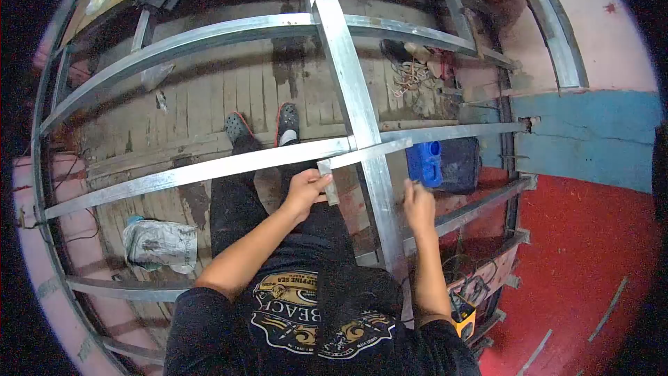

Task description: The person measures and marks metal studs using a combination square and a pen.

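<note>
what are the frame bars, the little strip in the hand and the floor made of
Frame bars: thin metal, likely galvanised steel, dull silver sheen. Strip in left hand: same grey metal. Floor: worn wooden planks, visible seams.

Dim, uneven light; fisheye bends the edges into black corners.

Grey metal frame (348, 76), blue container (425, 163), red floor (591, 251), black shirt (313, 320)

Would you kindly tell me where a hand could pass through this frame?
Open: the bay between the upper rail and middle rail, over bare planks. Crowded: the joint, where left hand holds a strip and right hand sits by the jug.
</note>
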Tool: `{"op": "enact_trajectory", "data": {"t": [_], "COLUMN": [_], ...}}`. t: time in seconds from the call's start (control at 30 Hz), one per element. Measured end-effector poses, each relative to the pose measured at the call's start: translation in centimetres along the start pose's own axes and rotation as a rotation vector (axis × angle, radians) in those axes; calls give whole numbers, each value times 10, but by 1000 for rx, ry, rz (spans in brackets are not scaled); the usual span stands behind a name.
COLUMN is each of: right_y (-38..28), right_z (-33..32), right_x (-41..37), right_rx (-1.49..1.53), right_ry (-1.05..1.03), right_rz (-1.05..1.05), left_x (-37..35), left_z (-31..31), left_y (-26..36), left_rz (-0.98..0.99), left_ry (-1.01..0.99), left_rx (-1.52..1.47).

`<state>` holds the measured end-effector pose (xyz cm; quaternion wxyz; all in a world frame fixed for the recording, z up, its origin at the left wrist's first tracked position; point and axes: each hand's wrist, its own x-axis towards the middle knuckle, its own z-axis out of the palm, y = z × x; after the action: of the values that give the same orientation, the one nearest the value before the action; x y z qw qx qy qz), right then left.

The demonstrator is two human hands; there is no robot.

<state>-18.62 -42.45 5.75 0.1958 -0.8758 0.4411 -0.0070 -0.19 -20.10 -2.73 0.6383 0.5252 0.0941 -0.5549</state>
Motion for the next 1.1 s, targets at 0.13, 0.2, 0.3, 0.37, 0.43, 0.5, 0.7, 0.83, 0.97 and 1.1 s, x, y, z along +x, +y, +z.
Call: {"op": "enact_trajectory", "data": {"t": [0.13,0.2,0.3,0.37,0.43,0.5,0.7,0.83,0.97,1.1], "right_y": [14,5,-4,-4,-13,-12,0,-15,-19,1], "right_z": [31,40,55,55,49,53,64,55,50,59], "right_x": [-24,-29,-37,-41,-47,-50,-57,-63,-63,-61], "right_rx": [-234,-246,-341,-377,-398,-469,-449,-445,-396,-370], "right_ry": [-97,-116,-109,-100,-167,-210,-91,-44,-147,-17], "right_rz": [-58,-38,-68,-126,-93,-118,-223,-260,-201,-322], "left_x": [1,3,21,32,46,56,62,57,68,71], "left_z": [-22,-20,0,30,61,75,75,75,81,103], "left_y": [-4,-5,-26,-31,-39,-45,-46,-40,-49,-62], "left_rz": [5,3,-13,-40,-25,-22,-45,-108,-80,41], "left_ry": [-70,-148,-265,-299,-317,-335,-324,-317,-311,-139], "left_rx": [10,-65,-172,-133,-204,-280,-113,-231,-251,-198]}}
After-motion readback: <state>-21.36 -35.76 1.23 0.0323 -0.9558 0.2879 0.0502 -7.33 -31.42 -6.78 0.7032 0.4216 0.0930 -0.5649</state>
